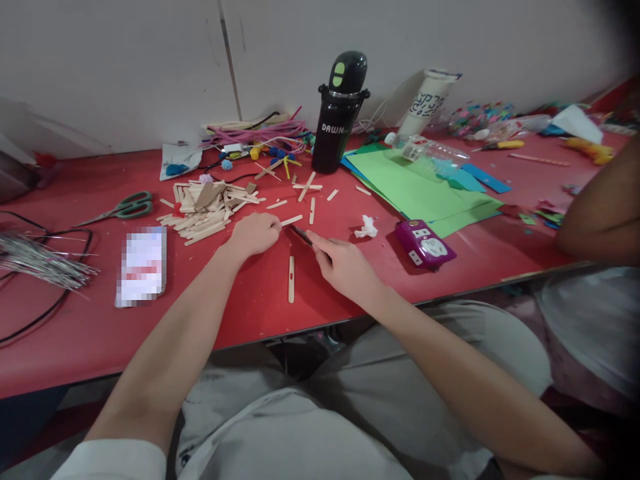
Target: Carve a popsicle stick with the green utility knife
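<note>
My left hand (256,235) is closed on a wooden craft stick (292,220), whose free end points right. Wrapped round a slim dark tool (301,235) is my right hand (345,267); the tool's tip is close to the stick, and its exact kind is unclear. Just below the hands, a craft stick with a small hole in its middle (291,280) lies on the red table (240,303). A heap of craft sticks (210,208) sits beyond my left hand. Several loose sticks and cut pieces lie beyond both hands.
Green scissors (134,205), a phone (142,267) and a bundle of silvery wires (43,260) lie left. A black tumbler (341,113) stands at the back. Right are crumpled tissue (367,227), a purple power socket (425,245), green paper sheets (400,180) and another person's arm (600,200).
</note>
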### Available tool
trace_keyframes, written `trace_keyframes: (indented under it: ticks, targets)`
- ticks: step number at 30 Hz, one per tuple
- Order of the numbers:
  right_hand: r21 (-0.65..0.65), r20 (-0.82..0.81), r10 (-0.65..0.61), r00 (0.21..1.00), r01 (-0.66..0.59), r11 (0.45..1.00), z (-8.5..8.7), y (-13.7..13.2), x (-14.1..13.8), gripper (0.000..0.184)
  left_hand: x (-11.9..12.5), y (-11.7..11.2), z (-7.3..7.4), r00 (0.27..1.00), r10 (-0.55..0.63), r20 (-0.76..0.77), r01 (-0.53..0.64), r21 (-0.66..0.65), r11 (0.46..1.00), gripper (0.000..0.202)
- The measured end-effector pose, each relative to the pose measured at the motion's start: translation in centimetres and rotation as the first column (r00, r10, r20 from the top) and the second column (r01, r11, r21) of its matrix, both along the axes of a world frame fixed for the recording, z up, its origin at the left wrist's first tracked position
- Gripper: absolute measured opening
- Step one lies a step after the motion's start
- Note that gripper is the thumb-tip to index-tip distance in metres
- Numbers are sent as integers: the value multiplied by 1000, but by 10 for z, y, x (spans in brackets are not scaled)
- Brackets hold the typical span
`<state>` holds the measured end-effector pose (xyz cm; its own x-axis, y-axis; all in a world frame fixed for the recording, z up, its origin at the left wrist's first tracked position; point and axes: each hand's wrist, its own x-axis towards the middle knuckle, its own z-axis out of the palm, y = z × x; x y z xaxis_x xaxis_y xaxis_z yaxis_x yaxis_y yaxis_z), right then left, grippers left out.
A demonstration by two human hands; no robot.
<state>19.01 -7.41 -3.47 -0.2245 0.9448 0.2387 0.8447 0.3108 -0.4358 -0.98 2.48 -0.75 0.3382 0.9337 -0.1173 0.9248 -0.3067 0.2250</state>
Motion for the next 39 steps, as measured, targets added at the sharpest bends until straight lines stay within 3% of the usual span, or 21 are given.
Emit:
trace_keyframes:
  ticks: [12,32,39]
  targets:
    - [47,-22,-9,1000,10,999,-5,1,1,50,0,1,-1,1000,-1,-3,1,-1,1000,40]
    - [8,-43,-2,999,3,1000,-1,1,0,50,1,0,-1,1000,11,5,-11,5,1000,38]
    - [61,-52,-8,999,11,998,-4,0,1,48,1,0,-1,1000,-1,10,1,-5,1000,38]
